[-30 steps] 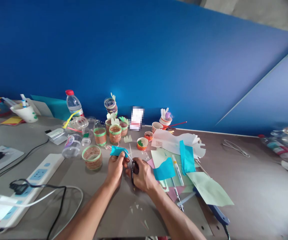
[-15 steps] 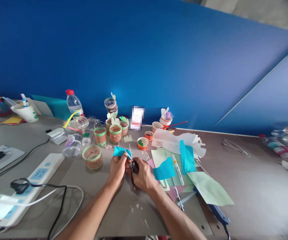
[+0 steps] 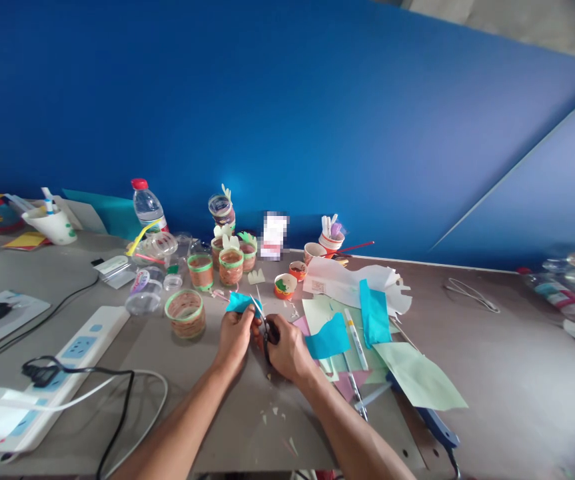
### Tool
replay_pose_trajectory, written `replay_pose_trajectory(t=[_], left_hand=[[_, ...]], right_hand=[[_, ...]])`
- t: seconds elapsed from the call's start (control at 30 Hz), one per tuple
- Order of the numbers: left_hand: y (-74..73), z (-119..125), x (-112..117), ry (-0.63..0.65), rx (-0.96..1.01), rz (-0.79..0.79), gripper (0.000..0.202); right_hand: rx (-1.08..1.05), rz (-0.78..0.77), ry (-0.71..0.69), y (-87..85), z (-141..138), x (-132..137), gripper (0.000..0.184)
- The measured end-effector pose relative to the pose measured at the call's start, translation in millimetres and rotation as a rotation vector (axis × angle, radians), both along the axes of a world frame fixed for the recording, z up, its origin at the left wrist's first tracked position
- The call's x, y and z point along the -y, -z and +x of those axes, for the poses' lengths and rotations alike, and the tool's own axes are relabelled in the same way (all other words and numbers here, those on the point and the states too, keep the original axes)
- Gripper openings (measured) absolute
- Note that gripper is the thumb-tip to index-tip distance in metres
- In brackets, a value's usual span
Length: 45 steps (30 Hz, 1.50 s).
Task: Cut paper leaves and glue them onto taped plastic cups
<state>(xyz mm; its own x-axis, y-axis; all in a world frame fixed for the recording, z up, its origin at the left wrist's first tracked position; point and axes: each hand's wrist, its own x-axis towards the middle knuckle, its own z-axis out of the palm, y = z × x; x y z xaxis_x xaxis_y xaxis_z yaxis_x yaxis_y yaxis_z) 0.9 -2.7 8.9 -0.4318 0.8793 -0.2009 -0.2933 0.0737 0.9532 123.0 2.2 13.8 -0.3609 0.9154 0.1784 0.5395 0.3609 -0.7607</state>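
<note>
A small piece of bright blue paper (image 3: 240,302) is pinched in my left hand (image 3: 235,331), thumb on top. Black-handled scissors (image 3: 266,328) are gripped by my right hand (image 3: 287,345); their blades stand apart at the right edge of the paper. Just left of my hands sits a brown cup with a green rim (image 3: 186,315). Two more pieces of blue paper (image 3: 328,337) lie to the right, on pale green sheets (image 3: 420,377). Tiny paper scraps (image 3: 274,415) are scattered on the table below my hands.
A white power strip (image 3: 67,373) with cables lies at the left. Several decorated cups (image 3: 230,265), a red-capped bottle (image 3: 147,203) and small orange cups (image 3: 285,287) stand towards the blue partition (image 3: 287,120). A marker (image 3: 356,339) and a dark blue tool (image 3: 434,427) lie at the right.
Hardly anything differs. My right hand and the scissors have shifted very slightly, while the left hand keeps its hold on the blue paper.
</note>
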Motion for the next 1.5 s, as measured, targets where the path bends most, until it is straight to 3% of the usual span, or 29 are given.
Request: replay_pose_trajectory(t=[0.73, 1.5], left_hand=[[-7.5, -1.4, 3.4, -0.015, -0.11, 0.038, 0.032], [4.3, -10.5, -4.4, -0.071, -0.141, 0.117, 0.032]], right_hand=[[-0.019, -0.043, 0.039, -1.3, 0.4, 0.1, 0.024], [0.01, -0.123, 0.086, -0.9, -0.4, -1.0, 0.024]])
